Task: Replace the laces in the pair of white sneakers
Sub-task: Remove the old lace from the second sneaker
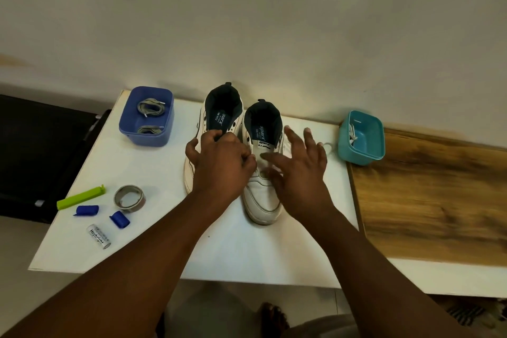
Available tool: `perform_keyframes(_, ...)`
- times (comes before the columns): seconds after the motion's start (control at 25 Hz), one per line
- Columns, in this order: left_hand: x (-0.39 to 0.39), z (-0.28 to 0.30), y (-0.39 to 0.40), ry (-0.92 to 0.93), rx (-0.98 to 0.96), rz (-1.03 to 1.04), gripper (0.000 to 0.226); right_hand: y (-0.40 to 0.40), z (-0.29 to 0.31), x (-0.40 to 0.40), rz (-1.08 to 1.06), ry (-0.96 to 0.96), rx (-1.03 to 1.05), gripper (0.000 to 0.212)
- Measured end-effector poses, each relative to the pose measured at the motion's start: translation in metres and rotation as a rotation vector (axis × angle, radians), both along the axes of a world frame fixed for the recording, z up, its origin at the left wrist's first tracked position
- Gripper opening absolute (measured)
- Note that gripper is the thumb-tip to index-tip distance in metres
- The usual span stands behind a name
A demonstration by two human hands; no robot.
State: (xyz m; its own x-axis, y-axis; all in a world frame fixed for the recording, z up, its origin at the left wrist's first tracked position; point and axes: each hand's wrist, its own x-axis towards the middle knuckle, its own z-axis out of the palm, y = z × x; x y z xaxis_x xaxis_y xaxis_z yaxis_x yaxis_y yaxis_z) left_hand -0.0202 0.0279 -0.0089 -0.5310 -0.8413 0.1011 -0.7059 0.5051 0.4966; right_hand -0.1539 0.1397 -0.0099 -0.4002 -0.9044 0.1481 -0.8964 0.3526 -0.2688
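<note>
My left hand [219, 164] grips the left sneaker [216, 129] with curled fingers; my right hand [299, 164] spreads flat over the right sneaker [263, 200].

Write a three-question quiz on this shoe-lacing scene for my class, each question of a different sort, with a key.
1. True or false: the grey laces lie in the blue tub.
2. Which sneaker does the left hand grip? A) left sneaker B) right sneaker
3. Fill in: the right hand, fingers spread, hovers over the ___ sneaker.

Key: 1 true; 2 A; 3 right.
</note>
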Motion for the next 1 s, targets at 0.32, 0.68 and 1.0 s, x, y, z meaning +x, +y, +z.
perform_keyframes(0.32, -0.001, 0.001, 0.001, 0.014, 0.021, -0.018, 0.017, 0.006, -0.002, -0.010, -0.180, 0.137, -0.134, 0.011)
perform_keyframes(0.68, 0.006, 0.003, 0.000, -0.058, -0.065, 0.031, 0.020, 0.020, 0.011, -0.037, -0.356, -0.142, -0.381, 0.008)
perform_keyframes(1.0, -0.008, 0.015, 0.022, 0.445, 0.351, -0.519, 0.048, 0.007, 0.081, 0.031, 0.156, -1.092, -0.619, 0.021)
